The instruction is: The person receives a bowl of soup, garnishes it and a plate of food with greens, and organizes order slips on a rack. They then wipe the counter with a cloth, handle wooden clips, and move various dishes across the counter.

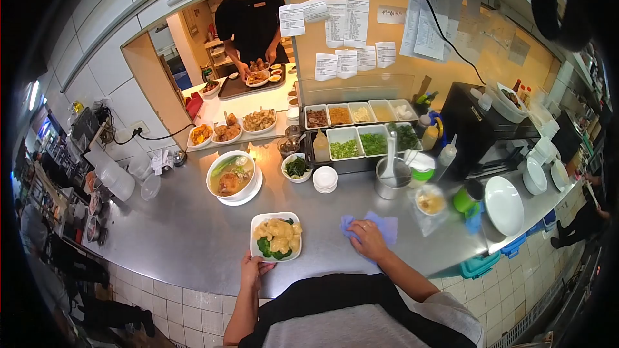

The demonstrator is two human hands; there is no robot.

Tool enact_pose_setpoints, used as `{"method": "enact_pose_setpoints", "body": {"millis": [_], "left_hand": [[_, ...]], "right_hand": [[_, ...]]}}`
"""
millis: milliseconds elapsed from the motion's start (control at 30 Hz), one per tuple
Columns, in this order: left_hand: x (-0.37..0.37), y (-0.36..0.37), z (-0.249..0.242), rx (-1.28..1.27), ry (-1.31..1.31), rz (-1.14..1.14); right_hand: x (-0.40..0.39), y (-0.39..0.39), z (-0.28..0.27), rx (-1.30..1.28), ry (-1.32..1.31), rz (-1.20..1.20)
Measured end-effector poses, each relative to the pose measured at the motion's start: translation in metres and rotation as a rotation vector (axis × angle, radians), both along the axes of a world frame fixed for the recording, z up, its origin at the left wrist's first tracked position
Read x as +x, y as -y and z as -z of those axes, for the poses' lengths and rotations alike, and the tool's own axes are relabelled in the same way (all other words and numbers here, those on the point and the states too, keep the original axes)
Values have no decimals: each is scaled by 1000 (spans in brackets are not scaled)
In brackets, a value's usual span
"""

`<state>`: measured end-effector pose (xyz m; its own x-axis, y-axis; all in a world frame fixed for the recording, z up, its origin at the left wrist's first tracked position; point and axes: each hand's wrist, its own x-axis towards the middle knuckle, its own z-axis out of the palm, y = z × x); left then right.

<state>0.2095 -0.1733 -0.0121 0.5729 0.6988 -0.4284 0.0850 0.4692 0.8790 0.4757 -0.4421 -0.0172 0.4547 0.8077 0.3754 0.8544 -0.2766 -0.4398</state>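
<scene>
On the steel counter (174, 245), my left hand (253, 272) grips the near left corner of a square white dish (255, 220), its fingers under the rim. The dish holds broccoli (265, 247) and pieces in a pale yellow sauce (282, 234). To the right, my right hand (367, 238) presses on a crumpled blue cloth (387, 227), fingers closed on part of it. A large white soup bowl (231, 179) stands on a plate beyond the dish.
Behind are trays of chopped greens (345, 148), a metal pot (393, 183) with a ladle, and stacked small plates (325, 178). A person (248, 26) handles dishes beyond the pass window. A white oval plate (504, 206) lies at right.
</scene>
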Motion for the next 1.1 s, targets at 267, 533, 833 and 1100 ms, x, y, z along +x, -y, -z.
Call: {"method": "enact_pose_setpoints", "body": {"millis": [267,533,833,1100], "left_hand": [[23,67,-20,-194,106,271],[57,87,-32,-253,157,398],[38,84,-54,-150,36,338],[40,98,-43,-85,52,460]], "right_hand": [[-23,-44,-26,696,-1591,111],[-66,-22,-1,598,-1945,-270],[-41,21,-12,643,-2221,-221],[-39,-12,-17,614,-2314,-490]]}}
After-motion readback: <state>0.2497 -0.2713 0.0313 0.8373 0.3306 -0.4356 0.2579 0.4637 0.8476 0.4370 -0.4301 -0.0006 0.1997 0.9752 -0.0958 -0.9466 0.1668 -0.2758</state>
